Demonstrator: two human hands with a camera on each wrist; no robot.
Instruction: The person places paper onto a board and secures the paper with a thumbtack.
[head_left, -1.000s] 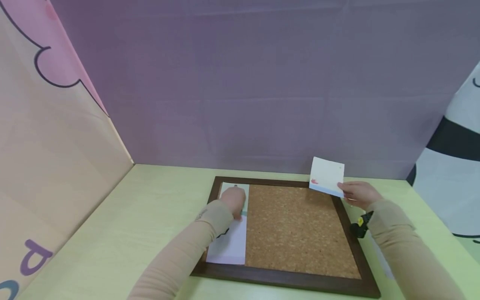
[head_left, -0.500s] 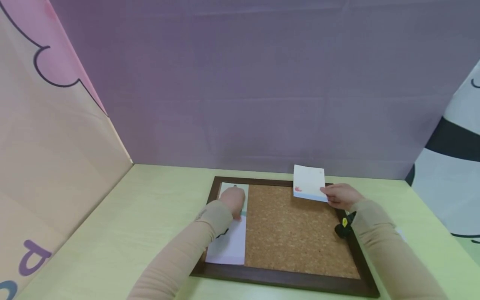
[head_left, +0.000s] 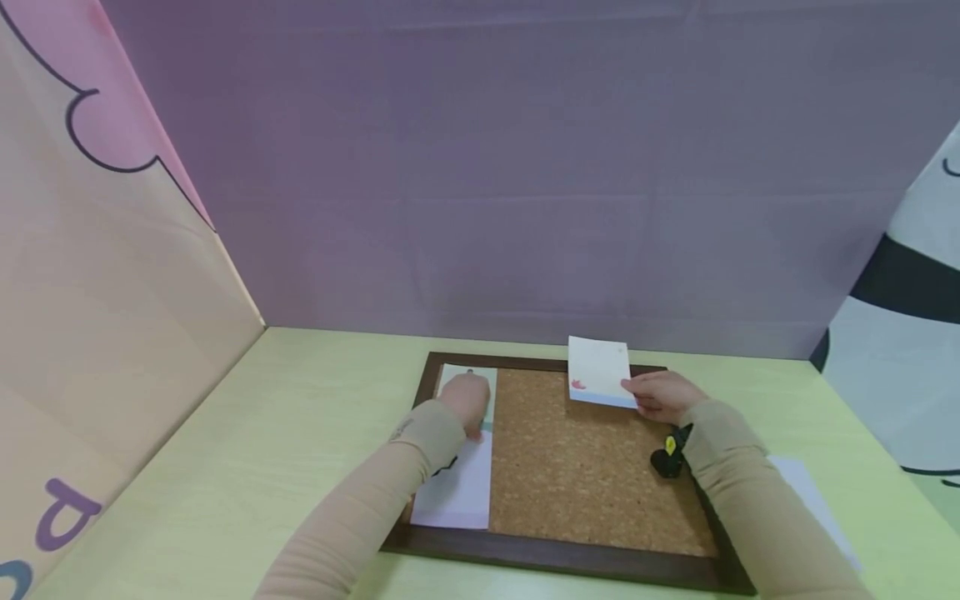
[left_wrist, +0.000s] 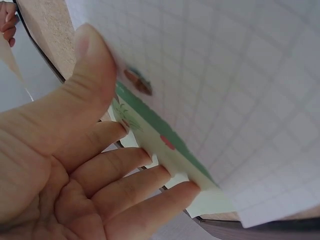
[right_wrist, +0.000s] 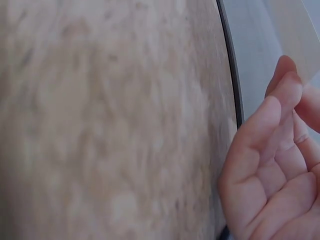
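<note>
A cork board (head_left: 555,475) in a dark brown frame lies on the table. Along its left side is a sheet of grid paper (left_wrist: 240,90) with a green, plant-printed end. My left hand (head_left: 467,398) presses this sheet's far part; in the left wrist view its thumb and fairly straight fingertips touch the paper. Over the board's far edge, my right hand (head_left: 663,395) pinches a white note sheet (head_left: 598,367) by its near right corner. That sheet has a blue lower edge and a small red print. The right wrist view shows the right hand (right_wrist: 272,170) with fingers bent.
A white sheet (head_left: 813,504) lies on the pale table right of the board, partly behind the right forearm. A purple-grey backdrop (head_left: 525,208) rises behind the table. Printed panels stand on both sides. A black wrist device (head_left: 667,461) hangs under the right wrist.
My right hand has carried the note sheet leftward and slightly down, over the far part of the cork board. My left hand stays on the grid paper.
</note>
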